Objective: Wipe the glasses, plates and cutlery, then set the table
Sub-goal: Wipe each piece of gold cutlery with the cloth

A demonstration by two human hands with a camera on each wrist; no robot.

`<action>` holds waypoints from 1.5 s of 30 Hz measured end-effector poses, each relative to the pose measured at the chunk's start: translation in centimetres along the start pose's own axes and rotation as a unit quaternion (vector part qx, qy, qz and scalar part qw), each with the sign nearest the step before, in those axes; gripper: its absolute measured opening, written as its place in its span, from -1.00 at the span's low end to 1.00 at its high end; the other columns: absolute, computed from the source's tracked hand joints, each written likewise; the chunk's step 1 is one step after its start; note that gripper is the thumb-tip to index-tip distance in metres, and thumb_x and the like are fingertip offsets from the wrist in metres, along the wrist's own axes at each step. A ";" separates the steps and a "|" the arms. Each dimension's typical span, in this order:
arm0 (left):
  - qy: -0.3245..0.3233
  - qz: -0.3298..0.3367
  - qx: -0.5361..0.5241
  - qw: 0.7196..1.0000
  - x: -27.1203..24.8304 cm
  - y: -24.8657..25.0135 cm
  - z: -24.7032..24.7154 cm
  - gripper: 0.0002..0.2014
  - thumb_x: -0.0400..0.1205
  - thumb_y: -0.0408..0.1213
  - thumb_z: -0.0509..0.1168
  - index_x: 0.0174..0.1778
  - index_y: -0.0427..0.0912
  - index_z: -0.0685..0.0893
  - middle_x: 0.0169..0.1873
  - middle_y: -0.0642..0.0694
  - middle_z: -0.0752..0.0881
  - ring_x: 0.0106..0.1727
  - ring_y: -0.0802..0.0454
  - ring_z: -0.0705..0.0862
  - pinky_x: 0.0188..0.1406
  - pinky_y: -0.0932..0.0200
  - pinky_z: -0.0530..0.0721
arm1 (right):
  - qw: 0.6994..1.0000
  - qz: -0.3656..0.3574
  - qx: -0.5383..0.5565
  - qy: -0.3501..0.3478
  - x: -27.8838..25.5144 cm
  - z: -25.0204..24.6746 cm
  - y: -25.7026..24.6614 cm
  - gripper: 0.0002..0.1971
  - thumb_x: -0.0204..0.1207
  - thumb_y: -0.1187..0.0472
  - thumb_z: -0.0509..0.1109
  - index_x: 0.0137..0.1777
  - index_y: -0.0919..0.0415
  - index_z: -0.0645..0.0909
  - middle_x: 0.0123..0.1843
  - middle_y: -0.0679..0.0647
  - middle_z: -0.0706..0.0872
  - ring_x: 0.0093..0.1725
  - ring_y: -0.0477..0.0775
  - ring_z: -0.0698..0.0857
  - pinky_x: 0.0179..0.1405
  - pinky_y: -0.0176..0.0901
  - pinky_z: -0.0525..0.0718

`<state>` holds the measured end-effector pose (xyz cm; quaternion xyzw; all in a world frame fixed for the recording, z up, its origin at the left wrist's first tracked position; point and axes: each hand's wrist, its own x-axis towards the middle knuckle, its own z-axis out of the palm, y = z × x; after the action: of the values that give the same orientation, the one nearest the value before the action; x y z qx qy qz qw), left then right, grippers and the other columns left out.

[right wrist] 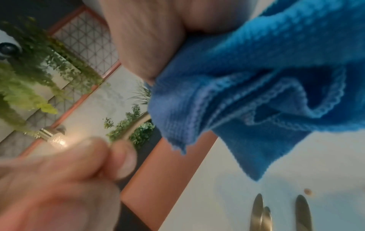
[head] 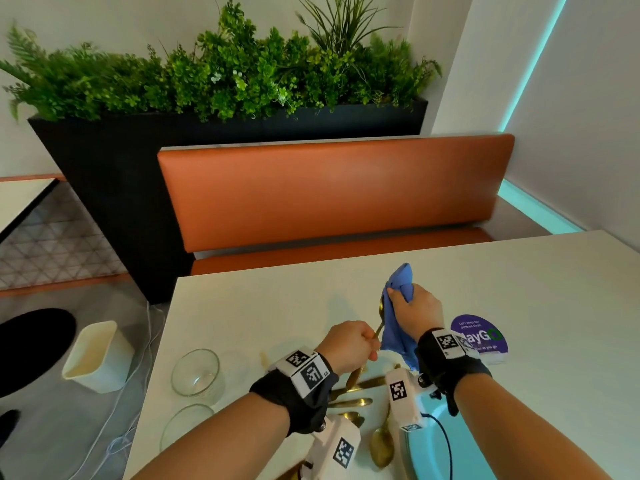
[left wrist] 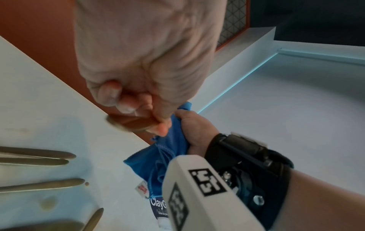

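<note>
"ClayG" in white on the purple round table sticker [left wrist: 157, 206]

White table [head: 284, 299] under me. At 7 o'clock on it, two glasses [head: 195, 372]. Near centre, at 6, gold cutlery [head: 360, 393] lies loose. A pale plate [head: 436, 445] at 5. A purple-labelled card [head: 485, 336] at 3, flat on the top.

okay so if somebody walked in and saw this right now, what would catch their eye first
Probably the blue cloth held up over the white table: the right hand grips it around a gold spoon that the left hand holds by the handle. Behind stand an orange bench backrest and a black planter of greenery.
</note>
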<state>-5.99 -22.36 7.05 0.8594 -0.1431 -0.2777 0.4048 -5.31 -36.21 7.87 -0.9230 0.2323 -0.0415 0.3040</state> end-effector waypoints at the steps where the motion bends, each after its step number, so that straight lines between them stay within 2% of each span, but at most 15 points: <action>1: -0.001 0.000 -0.015 1.000 0.0 -0.1 0.0 -0.87 0.69 -0.23 0.16 -0.12 -0.12 0.58 -0.08 -0.10 0.77 -0.17 0.07 0.58 -0.32 0.34 0.47 | 1.000 0.002 0.009 0.001 0.2 -0.4 0.2 -0.74 0.66 0.07 0.17 -0.15 0.25 0.44 -0.02 0.30 0.70 -0.13 0.21 0.58 -0.16 -0.19 0.40; 3: -0.016 -0.012 -0.050 0.999 -0.2 -0.4 -0.1 -0.80 0.69 -0.17 0.18 -0.15 -0.12 0.64 -0.17 0.00 0.73 -0.09 0.04 0.61 -0.10 0.26 0.58 | 0.999 0.015 0.045 0.009 0.9 -1.3 0.8 -0.76 0.66 0.09 0.18 -0.14 0.25 0.44 -0.09 0.27 0.64 -0.16 0.15 0.52 -0.14 -0.17 0.40; 5: -0.046 -0.027 -0.053 0.997 -0.6 -1.0 -0.3 -0.73 0.70 -0.12 0.17 -0.16 -0.12 0.71 0.04 -0.05 0.74 0.13 0.06 0.62 0.24 0.17 0.52 | 0.996 0.036 0.081 0.021 1.6 -2.2 1.4 -0.77 0.65 0.10 0.19 -0.13 0.26 0.45 -0.14 0.22 0.58 -0.14 0.17 0.52 -0.14 -0.15 0.39; 7: -0.065 -0.040 -0.064 0.995 -1.0 -1.5 -0.4 -0.71 0.71 -0.14 0.18 -0.04 -0.19 0.78 0.23 -0.09 0.71 0.30 0.09 0.56 0.37 0.20 0.39 | 0.995 0.045 0.084 0.023 1.9 -2.5 1.8 -0.76 0.65 0.09 0.20 -0.13 0.27 0.45 -0.16 0.19 0.56 -0.13 0.20 0.54 -0.15 -0.15 0.39; 9: -0.069 -0.043 -0.084 0.993 -1.2 -1.6 -0.3 -0.73 0.69 -0.22 0.21 0.06 -0.27 0.78 0.18 -0.08 0.75 0.27 0.13 0.58 0.46 0.18 0.37 | 0.998 0.035 0.054 0.009 1.9 -2.3 1.8 -0.75 0.65 0.07 0.19 -0.13 0.25 0.44 -0.16 0.18 0.56 -0.14 0.19 0.54 -0.15 -0.17 0.38; 13: -0.051 -0.034 -0.063 0.996 -1.5 -1.9 -0.9 -0.78 0.68 -0.25 0.22 -0.12 -0.18 0.77 0.14 -0.11 0.77 0.14 0.16 0.62 0.19 0.31 0.40 | 0.995 -0.070 -0.070 -0.021 2.8 -3.4 1.2 -0.74 0.64 0.02 0.21 -0.22 0.16 0.41 -0.20 0.11 0.57 -0.18 0.14 0.52 -0.16 -0.19 0.37; 16: -0.019 -0.036 -0.066 0.997 -1.2 -2.6 -1.7 -0.73 0.67 -0.27 0.22 -0.36 -0.03 0.64 -0.01 -0.09 0.78 -0.11 0.23 0.63 -0.07 0.36 0.50 | 0.991 -0.100 -0.085 0.008 3.7 -4.8 1.4 -0.76 0.63 0.08 0.23 0.00 0.28 0.52 -0.18 0.15 0.61 -0.17 0.18 0.59 -0.17 -0.19 0.40; 19: 0.030 -0.041 -0.079 0.996 -0.8 -3.0 -2.2 -0.79 0.68 -0.25 0.21 -0.22 -0.13 0.69 -0.15 0.00 0.72 -0.07 0.17 0.63 -0.08 0.42 0.56 | 0.993 0.046 0.090 0.059 4.2 -4.4 2.7 -0.64 0.60 0.02 0.26 0.07 0.39 0.56 -0.05 0.32 0.69 0.01 0.33 0.66 -0.07 -0.01 0.52; 22: 0.084 -0.030 -0.102 0.991 0.1 -2.7 -2.2 -0.78 0.71 -0.28 0.17 -0.03 -0.24 0.72 -0.20 0.04 0.68 -0.28 0.32 0.56 -0.48 0.64 0.48 | 0.904 0.175 0.386 -0.045 2.6 -2.3 2.2 -0.62 0.56 -0.01 0.33 -0.06 0.39 0.59 -0.10 0.29 0.72 -0.09 0.27 0.66 -0.06 0.04 0.60; 24: 0.091 -0.018 -0.086 0.992 0.5 -2.0 -1.8 -0.77 0.70 -0.30 0.14 -0.07 -0.22 0.72 -0.32 0.07 0.61 -0.33 0.27 0.54 -0.49 0.58 0.46 | 0.876 0.190 0.426 -0.119 1.4 -0.8 0.8 -0.66 0.59 -0.02 0.29 -0.10 0.32 0.58 -0.17 0.19 0.70 -0.16 0.16 0.65 -0.14 -0.02 0.61; 28: 0.076 -0.019 -0.048 0.996 1.2 -1.7 -0.5 -0.61 0.66 -0.38 0.11 -0.54 -0.09 0.41 -0.45 -0.05 0.56 -0.22 -0.07 0.52 -0.16 0.16 0.47 | 0.904 0.140 0.367 -0.169 1.1 1.4 -1.7 -0.66 0.60 -0.03 0.26 0.03 0.28 0.58 -0.01 0.26 0.71 0.01 0.23 0.66 0.19 0.13 0.62; 32: 0.100 -0.023 -0.070 0.992 1.5 -1.5 -0.5 -0.61 0.64 -0.42 0.12 -0.56 -0.18 0.42 -0.44 -0.20 0.58 -0.33 -0.05 0.47 -0.25 0.15 0.43 | 0.940 0.096 0.288 -0.156 1.0 2.2 -2.3 -0.72 0.57 -0.02 0.31 -0.16 0.20 0.61 -0.03 0.27 0.73 -0.02 0.22 0.66 0.17 0.10 0.63; 35: 0.124 -0.021 -0.085 0.988 1.6 -1.8 -1.0 -0.72 0.63 -0.45 0.11 -0.36 -0.38 0.61 -0.35 -0.37 0.61 -0.38 0.03 0.42 -0.42 0.24 0.33 | 0.955 0.063 0.235 -0.171 0.2 3.1 -1.8 -0.67 0.56 0.00 0.33 -0.16 0.31 0.64 -0.07 0.36 0.75 -0.09 0.20 0.68 0.10 0.10 0.66; 41: 0.078 -0.033 -0.171 0.982 1.5 -2.2 -0.2 -0.62 0.62 -0.42 0.19 -0.54 -0.05 0.52 -0.52 0.06 0.55 -0.38 0.09 0.49 -0.31 0.27 0.45 | 0.959 0.057 0.238 -0.143 0.8 3.2 -1.7 -0.64 0.57 0.01 0.33 -0.41 0.18 0.50 -0.35 0.19 0.63 -0.29 0.14 0.55 -0.18 -0.03 0.54; 45: 0.112 -0.006 -0.092 0.989 2.0 -2.6 -0.8 -0.60 0.61 -0.39 0.20 -0.57 -0.04 0.42 -0.56 0.05 0.47 -0.48 0.16 0.38 -0.47 0.32 0.31 | 0.953 0.084 0.256 -0.140 0.8 3.6 -1.7 -0.66 0.55 -0.03 0.34 -0.38 0.15 0.54 -0.27 0.20 0.68 -0.18 0.20 0.63 -0.04 0.07 0.65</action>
<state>-3.85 -21.22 4.71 0.8452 -0.0654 -0.1940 0.4938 -3.16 -33.42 5.93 -0.7880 0.2457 0.0560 0.5618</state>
